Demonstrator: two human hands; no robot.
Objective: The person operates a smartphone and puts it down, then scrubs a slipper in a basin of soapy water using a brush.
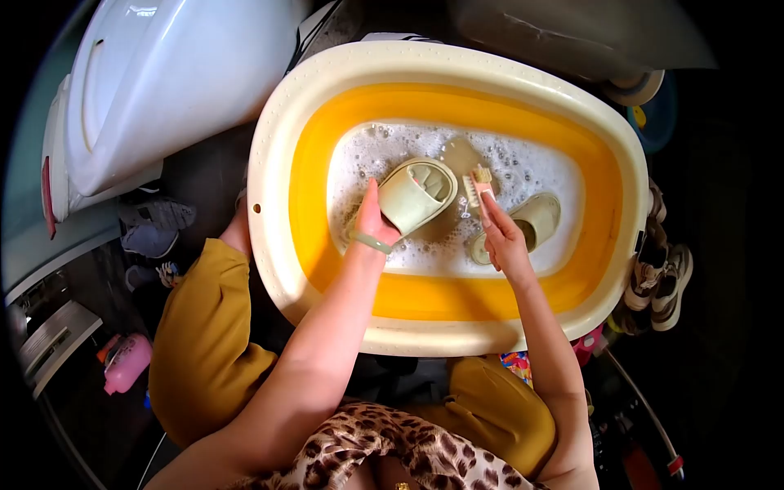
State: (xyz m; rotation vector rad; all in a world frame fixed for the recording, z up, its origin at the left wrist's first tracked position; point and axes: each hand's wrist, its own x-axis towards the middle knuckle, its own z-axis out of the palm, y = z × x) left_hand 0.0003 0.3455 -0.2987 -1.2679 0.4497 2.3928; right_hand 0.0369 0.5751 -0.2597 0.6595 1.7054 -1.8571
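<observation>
My left hand (376,216) grips a pale green slipper (408,204) by one end and holds it tilted over the soapy water (367,147). In my right hand (505,238) is a scrub brush (482,183) with a pink handle and light bristles, just right of that slipper and apart from it. A second pale green slipper (543,219) lies in the suds behind my right hand, partly hidden by it. All of this is inside a large basin (457,331) with a cream rim and yellow sides.
A white toilet (180,82) stands at the upper left. Grey shoes (155,224) lie below it, with a pink bottle (127,362) at the lower left. Several sneakers (671,286) sit against the basin's right side. A blue tub (660,114) is at the upper right.
</observation>
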